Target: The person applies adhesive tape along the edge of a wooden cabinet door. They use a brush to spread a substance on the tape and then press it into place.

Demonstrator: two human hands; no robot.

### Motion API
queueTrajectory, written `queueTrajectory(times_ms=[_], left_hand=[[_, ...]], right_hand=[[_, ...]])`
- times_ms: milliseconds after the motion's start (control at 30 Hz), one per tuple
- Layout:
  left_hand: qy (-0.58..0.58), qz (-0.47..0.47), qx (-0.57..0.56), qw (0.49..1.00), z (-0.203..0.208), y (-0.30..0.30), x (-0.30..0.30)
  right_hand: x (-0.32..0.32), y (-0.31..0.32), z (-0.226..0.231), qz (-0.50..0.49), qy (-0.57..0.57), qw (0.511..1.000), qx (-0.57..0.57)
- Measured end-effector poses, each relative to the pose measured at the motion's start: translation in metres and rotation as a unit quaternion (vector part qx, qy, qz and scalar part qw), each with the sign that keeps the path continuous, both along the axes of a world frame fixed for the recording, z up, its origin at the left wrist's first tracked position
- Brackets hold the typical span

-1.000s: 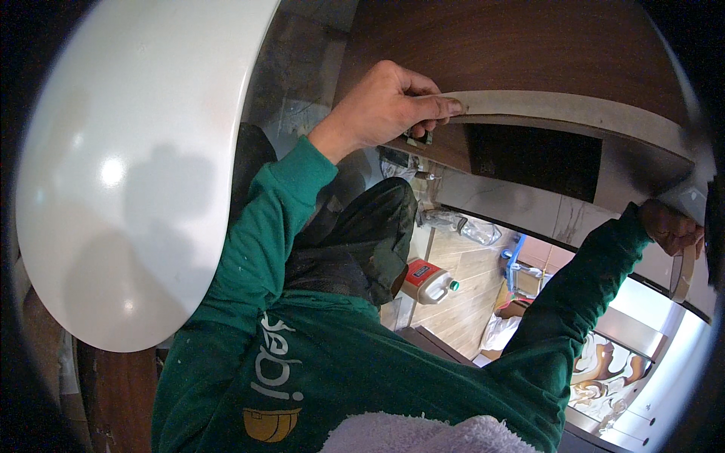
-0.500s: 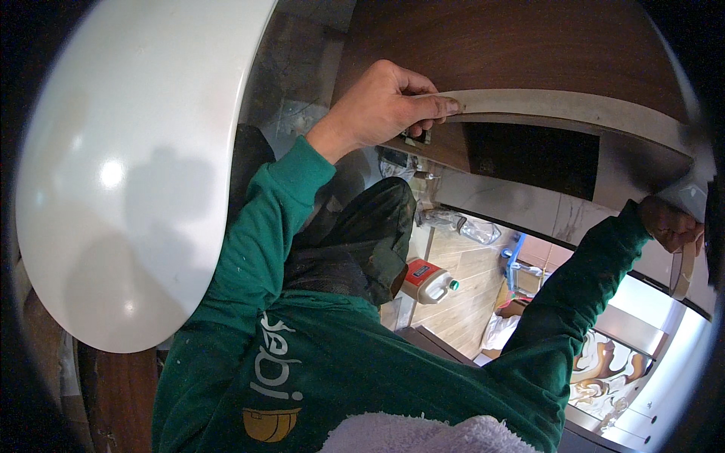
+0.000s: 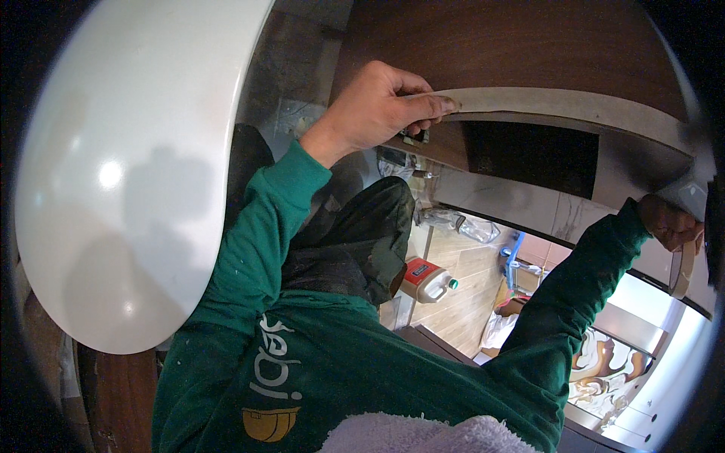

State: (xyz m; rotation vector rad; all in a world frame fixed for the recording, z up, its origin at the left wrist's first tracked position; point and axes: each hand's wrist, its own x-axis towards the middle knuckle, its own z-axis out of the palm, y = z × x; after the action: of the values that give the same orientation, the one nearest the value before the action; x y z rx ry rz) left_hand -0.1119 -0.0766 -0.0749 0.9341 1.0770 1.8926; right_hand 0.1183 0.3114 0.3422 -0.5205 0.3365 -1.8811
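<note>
A pale beige strip (image 3: 559, 100), looking like masking tape, runs along the edge of a dark brown wood panel (image 3: 529, 45). Its left end is pinched between the thumb and fingers of my left hand (image 3: 381, 106). At the far right, my right hand (image 3: 668, 223) is closed around a beige loop of tape (image 3: 683, 273) that hangs below the fingers. Whether this loop joins the strip cannot be made out near the dark rim. Something whitish and translucent (image 3: 689, 190) shows just above the right hand. Below the panel edge is a black rectangular opening (image 3: 532, 155).
A large glossy white curved surface (image 3: 128, 249) fills the left side. On the wood-look floor (image 3: 461, 264) stands a jug with a red label (image 3: 429, 281), near clear plastic wrapping (image 3: 479, 229) and a blue-framed item (image 3: 513, 253). My bent knee (image 3: 389, 219) is below my left hand.
My left wrist has shifted very slightly left, with the fingers still pinching the strip. My right hand stays in the same place.
</note>
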Motion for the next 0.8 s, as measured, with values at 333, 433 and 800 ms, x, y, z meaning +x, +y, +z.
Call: queueTrajectory(times_ms=[333, 433, 800], left_hand=[[0.019, 0.007, -0.026, 0.999, 0.005, -0.001, 0.000], [0.027, 0.004, -0.043, 0.999, 0.005, 0.000, -0.001], [0.014, -0.003, -0.035, 0.999, 0.003, -0.001, 0.000]], right_hand=[[0.001, 0.003, 0.006, -0.110, 0.167, 0.974, 0.103], [0.003, 0.009, 0.012, -0.044, 0.099, 0.986, 0.130], [0.008, 0.006, 0.001, 0.052, -0.069, 0.995, -0.043]])
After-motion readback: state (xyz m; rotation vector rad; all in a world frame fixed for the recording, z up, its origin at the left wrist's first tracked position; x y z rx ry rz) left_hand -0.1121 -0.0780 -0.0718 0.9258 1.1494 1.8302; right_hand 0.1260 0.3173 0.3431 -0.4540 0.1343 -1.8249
